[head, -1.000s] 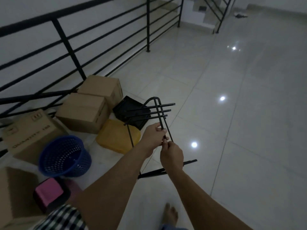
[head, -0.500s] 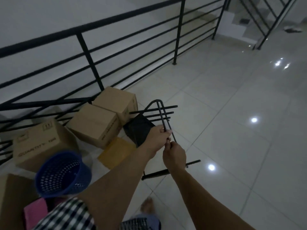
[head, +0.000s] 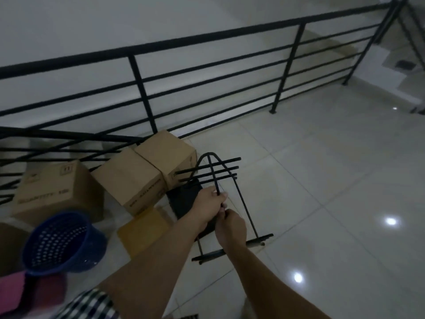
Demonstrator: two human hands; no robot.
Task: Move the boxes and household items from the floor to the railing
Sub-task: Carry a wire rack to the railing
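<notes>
Both hands hold the black rack [head: 226, 180]: left hand [head: 208, 204] closed on its middle bar, right hand [head: 231, 227] closed just below, at 5 o'clock.

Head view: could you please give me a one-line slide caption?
Both hands, left and right, grip a black metal wire rack beside brown cardboard boxes.

Home landing: tiled floor [head: 322, 180], stair railing [head: 207, 40].
</notes>
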